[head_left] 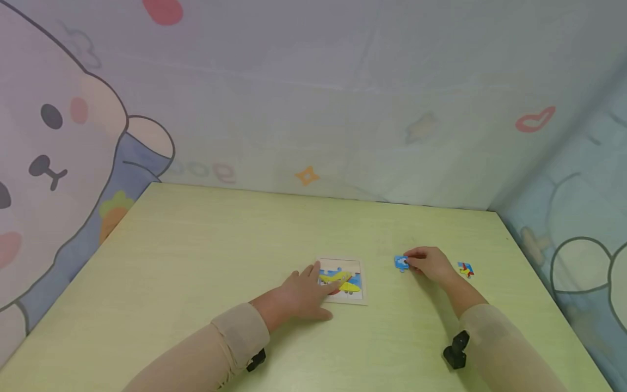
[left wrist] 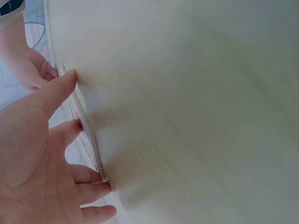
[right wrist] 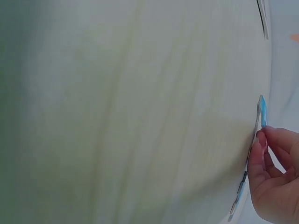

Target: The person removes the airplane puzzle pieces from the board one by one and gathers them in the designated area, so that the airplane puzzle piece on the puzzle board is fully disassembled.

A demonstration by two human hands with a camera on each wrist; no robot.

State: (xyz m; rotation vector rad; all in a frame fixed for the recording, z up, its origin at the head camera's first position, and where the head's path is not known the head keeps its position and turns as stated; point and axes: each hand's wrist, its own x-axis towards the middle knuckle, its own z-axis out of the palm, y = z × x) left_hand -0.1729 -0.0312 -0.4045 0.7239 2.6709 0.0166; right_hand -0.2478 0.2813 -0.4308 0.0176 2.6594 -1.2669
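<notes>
The left hand [head_left: 301,294] is resting across the tray's [head_left: 364,283] left side with fingers spread wide, while the right hand [head_left: 433,265] is pinching the blue piece [head_left: 400,262] just right of the tray, the other piece [head_left: 466,269] lying beyond that hand on the table [head_left: 196,245]. I'm judging that picking up 1 of these 2 is the step in hand, the next move calling for turning it to suit the tray's bare top strip. On the backdrop [head_left: 294,109], pale letters [head_left: 225,172] are showing, perhaps ending in "g".
</notes>
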